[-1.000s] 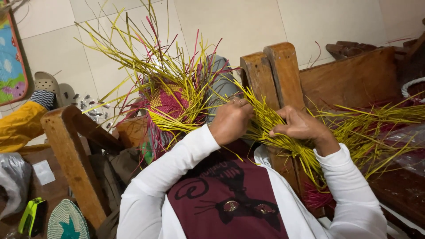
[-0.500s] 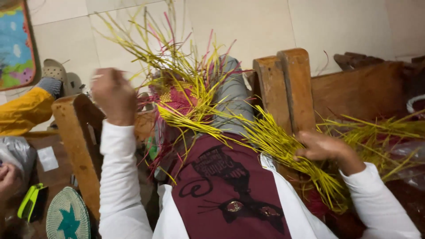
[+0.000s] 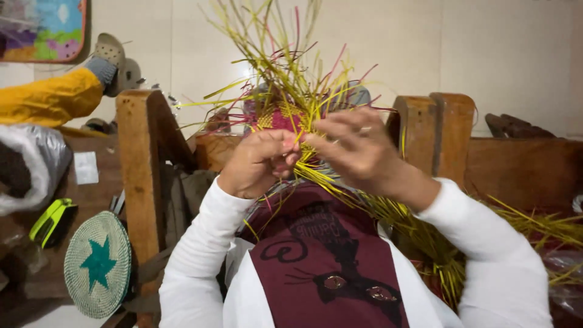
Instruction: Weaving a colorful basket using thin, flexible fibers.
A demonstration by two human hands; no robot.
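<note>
- The woven piece [image 3: 280, 118] of red and yellow strands sits just beyond both hands, at chest height above the person's lap, with loose strips [image 3: 285, 54] fanning up and outward from it.
- The strips look thin, light and springy; they probably bend easily but could kink or split if creased hard, so a hold close to the woven edge, where they are bound together, seems safest.
- The left hand [image 3: 258, 164] is closed, its fingertips pinched on yellow strips right at the edge of the weave.
- The right hand [image 3: 358, 149] has its fingers curled together, thumb and forefinger nipping a strip just beside the left hand's fingertips; the two hands nearly touch.
- A thick bundle of yellow strips [image 3: 425, 243] trails below the right hand and wrist, down past the right forearm.
- Wooden posts [image 3: 434, 130] stand behind the right hand; another wooden post [image 3: 138, 158] stands left of the left hand.
- Well left of the left hand, low down, lies a round woven mat [image 3: 97, 264] with a green star.
</note>
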